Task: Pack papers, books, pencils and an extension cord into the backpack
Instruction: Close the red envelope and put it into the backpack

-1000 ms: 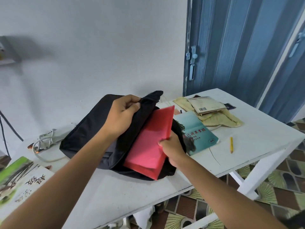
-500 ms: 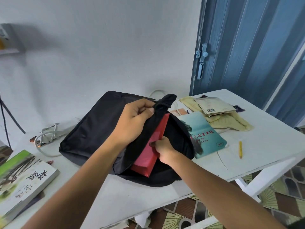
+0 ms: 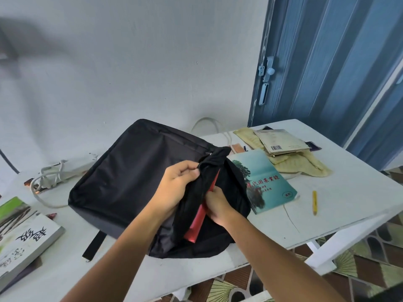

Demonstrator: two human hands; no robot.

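White table (image 3: 340, 205) stood against a pale wall, blue door (image 3: 327, 62) behind its far right corner, patterned floor tiles under the right edge.

Black backpack (image 3: 130, 182) lay flat mid-table, mouth facing the near edge. Left hand (image 3: 176, 190) gripped the bunched top flap of the opening, fingers curled round the fabric, holding it up. Right hand (image 3: 218, 205) sat at the mouth just right of the left, fingers curled on the red folder (image 3: 196, 225), pinching its edge. Folder was mostly inside the backpack, only a narrow strip and 1 near corner showing between the flap and the bag's lower side.

Teal book (image 3: 266, 182) lay flat just right of the backpack, its left edge tucked under the bag's rim. Yellow pencil (image 3: 314, 202) lay right of the book, near the right edge, apart from it. Yellowish cloth (image 3: 305, 164) sat toward the far right corner with an old book (image 3: 281, 141) on top, barcode up.

White extension cord (image 3: 56, 173) lay coiled at the far left, just beside the backpack's left side; whether they touched, cannot tell. White book (image 3: 24, 238) with black characters lay at the near left corner, partly cut by the frame, with a green-covered book (image 3: 13, 209) beside it. Black strap (image 3: 93, 245) trailed from the backpack toward the near edge.
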